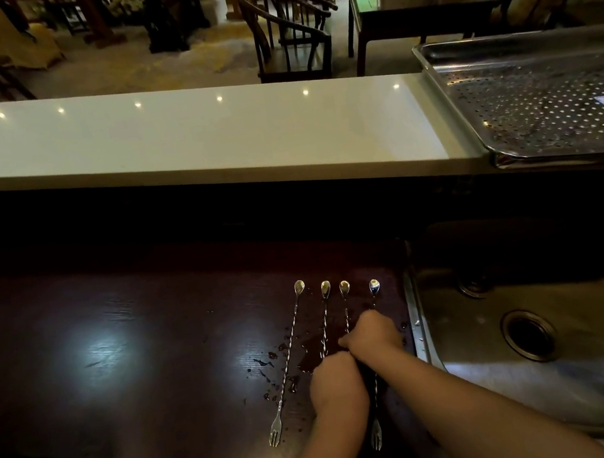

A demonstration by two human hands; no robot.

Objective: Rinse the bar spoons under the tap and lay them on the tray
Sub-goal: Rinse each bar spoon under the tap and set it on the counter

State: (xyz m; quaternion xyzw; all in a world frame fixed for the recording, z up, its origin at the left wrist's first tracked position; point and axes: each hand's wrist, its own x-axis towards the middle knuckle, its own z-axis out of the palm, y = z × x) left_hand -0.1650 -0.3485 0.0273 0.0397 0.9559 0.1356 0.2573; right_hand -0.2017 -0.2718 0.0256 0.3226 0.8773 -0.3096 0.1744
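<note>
Several long twisted bar spoons (pixel 286 352) lie side by side on the dark wooden counter (pixel 115 354), bowls pointing away and fork ends toward me. My left hand (pixel 337 384) rests curled over the middle spoons' stems. My right hand (pixel 373 334) is curled over the stems of the rightmost spoons, just beyond the left hand. Whether either hand grips a spoon is hidden by the knuckles. The leftmost spoon lies free. A perforated steel tray (pixel 548 105) sits on the raised ledge at the far right.
A steel sink (pixel 543 330) with a drain lies right of the spoons; no tap shows. Dark liquid drops (pixel 274 366) spot the wood around the stems. A white raised bar top (pixel 181 137) runs across behind. Chairs and tables stand beyond.
</note>
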